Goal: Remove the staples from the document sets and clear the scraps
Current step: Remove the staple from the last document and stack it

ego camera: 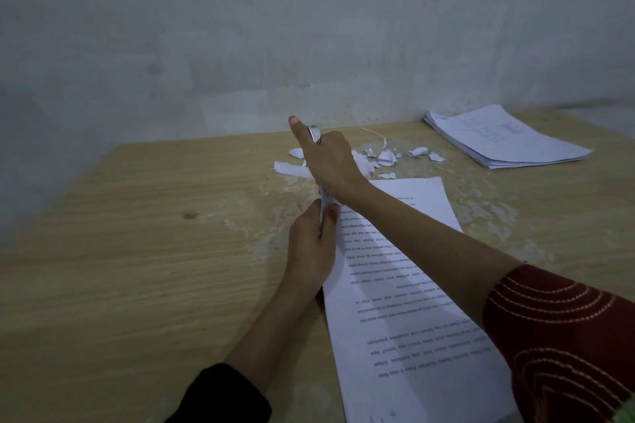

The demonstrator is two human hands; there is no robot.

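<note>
A printed document set (405, 302) lies on the wooden table (154, 233), running from the centre to the bottom right. My left hand (311, 254) pinches its raised left edge near the top corner. My right hand (330, 161) reaches across the page and grips a narrow paper strip (324, 204) that rises from that same edge. Its forefinger points up and away. A shiny metal piece (314, 135) shows at its knuckles; whether it is a ring or a tool I cannot tell. Torn white scraps (386, 157) lie scattered just behind my right hand.
A second stack of papers (508, 139) lies at the back right by the wall (309, 45). A longer torn strip (292, 169) lies left of my right hand. The tabletop has worn, flaky patches around the centre.
</note>
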